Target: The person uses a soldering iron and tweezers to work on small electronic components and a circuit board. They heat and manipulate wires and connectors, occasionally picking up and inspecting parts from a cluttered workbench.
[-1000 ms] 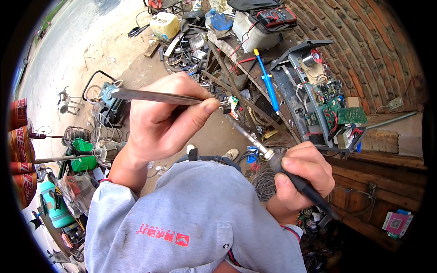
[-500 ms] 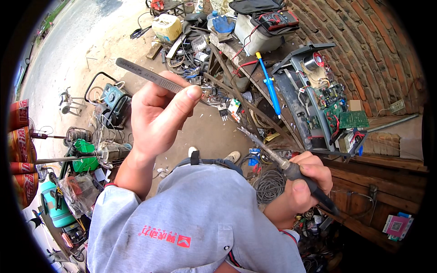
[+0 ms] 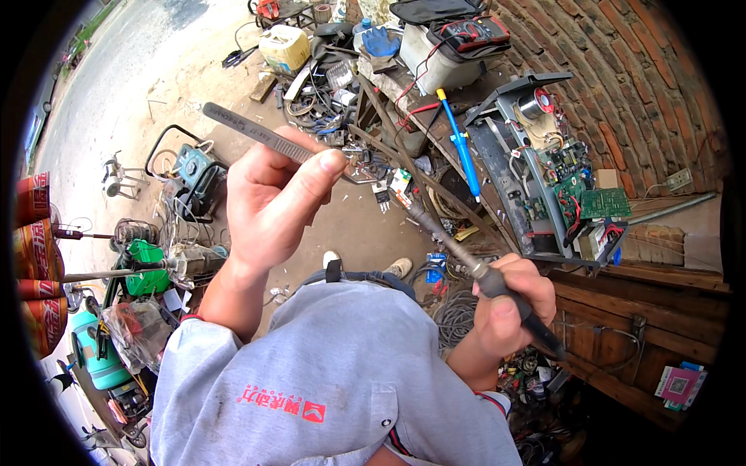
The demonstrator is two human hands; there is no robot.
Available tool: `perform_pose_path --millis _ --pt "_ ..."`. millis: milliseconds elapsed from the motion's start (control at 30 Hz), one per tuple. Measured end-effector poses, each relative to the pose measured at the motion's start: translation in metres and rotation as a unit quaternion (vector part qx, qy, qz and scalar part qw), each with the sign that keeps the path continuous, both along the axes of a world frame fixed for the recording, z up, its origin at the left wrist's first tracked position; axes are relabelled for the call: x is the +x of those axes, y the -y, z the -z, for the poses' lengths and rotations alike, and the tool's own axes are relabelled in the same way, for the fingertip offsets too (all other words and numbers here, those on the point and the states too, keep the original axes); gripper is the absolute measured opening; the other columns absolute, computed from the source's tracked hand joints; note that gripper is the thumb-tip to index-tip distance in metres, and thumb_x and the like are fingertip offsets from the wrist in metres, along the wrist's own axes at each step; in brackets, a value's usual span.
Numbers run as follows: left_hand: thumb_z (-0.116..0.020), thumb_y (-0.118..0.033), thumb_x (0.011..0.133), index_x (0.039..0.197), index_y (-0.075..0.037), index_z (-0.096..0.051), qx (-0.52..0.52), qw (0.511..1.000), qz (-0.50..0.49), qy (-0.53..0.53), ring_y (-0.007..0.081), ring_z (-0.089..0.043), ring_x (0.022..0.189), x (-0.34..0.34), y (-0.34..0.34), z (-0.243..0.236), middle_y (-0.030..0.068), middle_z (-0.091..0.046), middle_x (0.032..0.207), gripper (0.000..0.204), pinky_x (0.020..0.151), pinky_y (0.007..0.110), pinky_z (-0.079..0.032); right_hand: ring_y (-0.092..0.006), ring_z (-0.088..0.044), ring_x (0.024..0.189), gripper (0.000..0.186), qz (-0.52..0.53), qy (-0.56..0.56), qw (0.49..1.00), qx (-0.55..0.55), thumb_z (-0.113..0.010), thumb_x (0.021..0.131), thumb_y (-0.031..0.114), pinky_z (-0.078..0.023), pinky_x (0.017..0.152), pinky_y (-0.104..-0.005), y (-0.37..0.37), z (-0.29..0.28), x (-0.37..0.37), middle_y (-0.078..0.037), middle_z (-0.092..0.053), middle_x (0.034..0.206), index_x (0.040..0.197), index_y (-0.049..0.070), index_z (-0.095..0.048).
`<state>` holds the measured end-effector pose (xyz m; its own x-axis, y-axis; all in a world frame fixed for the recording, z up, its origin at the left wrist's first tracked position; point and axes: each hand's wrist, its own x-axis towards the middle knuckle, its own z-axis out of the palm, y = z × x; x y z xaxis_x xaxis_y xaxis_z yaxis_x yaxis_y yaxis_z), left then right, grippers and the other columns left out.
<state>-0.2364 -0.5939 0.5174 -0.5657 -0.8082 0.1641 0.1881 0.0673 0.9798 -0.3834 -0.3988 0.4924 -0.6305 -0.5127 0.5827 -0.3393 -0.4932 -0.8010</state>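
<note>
My left hand point(image 3: 272, 206) is raised left of centre, its thumb and fingers pinched around metal tweezers point(image 3: 255, 133). At the tweezers' tips is a small black electronic part with metal legs point(image 3: 381, 191), seemingly a transistor; the exact grip is too small to tell. My right hand point(image 3: 514, 304) is wrapped around the dark handle of a soldering iron point(image 3: 458, 252). The iron slants up and left, its tip to the right of the small part. Whether the tip touches anything cannot be made out.
At right, a wooden bench holds a blue solder sucker point(image 3: 462, 151), a solder spool point(image 3: 535, 103) and an opened device with green circuit boards point(image 3: 604, 203). Behind stands a multimeter point(image 3: 474, 33) on a pale box. Cluttered scrap and machines, including a framed machine point(image 3: 193, 167), lie around.
The soldering iron and my right hand have moved slightly up and left, bringing the tip closer to the small part. My left hand with the tweezers has shifted slightly right and down.
</note>
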Motion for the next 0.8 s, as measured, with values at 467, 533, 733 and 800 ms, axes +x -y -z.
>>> perform_pose_path --millis 467,533,733,800 --pt "-0.059 -0.014 0.091 0.082 -0.004 -0.052 0.109 0.990 0.046 -0.078 0.0069 -0.044 0.047 -0.005 -0.007 0.029 0.0026 -0.052 0.067 0.016 0.038 0.019 -0.030 -0.0156 -0.060 0.073 0.034 0.003 0.128 0.992 0.023 -0.069 0.079 0.003 -0.050 0.067 -0.0267 0.001 0.026 0.006 -0.016 -0.060 0.095 0.109 -0.006 -0.056" --pt "-0.059 -0.014 0.091 0.081 -0.004 -0.052 0.117 0.991 0.027 -0.066 0.0070 -0.044 0.048 -0.006 -0.008 0.031 0.0030 -0.053 0.069 0.016 0.038 0.019 -0.029 -0.0155 -0.060 0.073 0.034 0.004 0.160 0.987 0.022 -0.068 0.078 0.001 -0.050 0.067 -0.0265 -0.003 0.027 0.007 -0.016 -0.061 0.092 0.109 -0.006 -0.056" --pt "-0.060 -0.013 0.090 0.082 -0.003 -0.053 0.114 0.991 0.025 -0.062 0.0070 -0.045 0.050 -0.008 -0.012 0.035 0.0031 -0.054 0.072 0.015 0.040 0.018 -0.032 -0.0160 -0.061 0.070 0.031 0.026 0.154 0.988 0.023 -0.066 0.077 -0.001 -0.049 0.064 -0.0261 -0.011 0.033 0.010 -0.015 -0.064 0.080 0.106 -0.007 -0.058" --pt "-0.060 -0.013 0.090 0.083 -0.003 -0.054 0.117 0.991 0.035 -0.062 0.0067 -0.046 0.052 -0.008 -0.013 0.037 0.0033 -0.054 0.073 0.014 0.042 0.018 -0.034 -0.0156 -0.059 0.069 0.029 0.051 0.113 0.991 0.051 -0.066 0.079 -0.001 -0.048 0.062 -0.0261 -0.013 0.036 0.010 -0.014 -0.064 0.079 0.106 -0.006 -0.058"
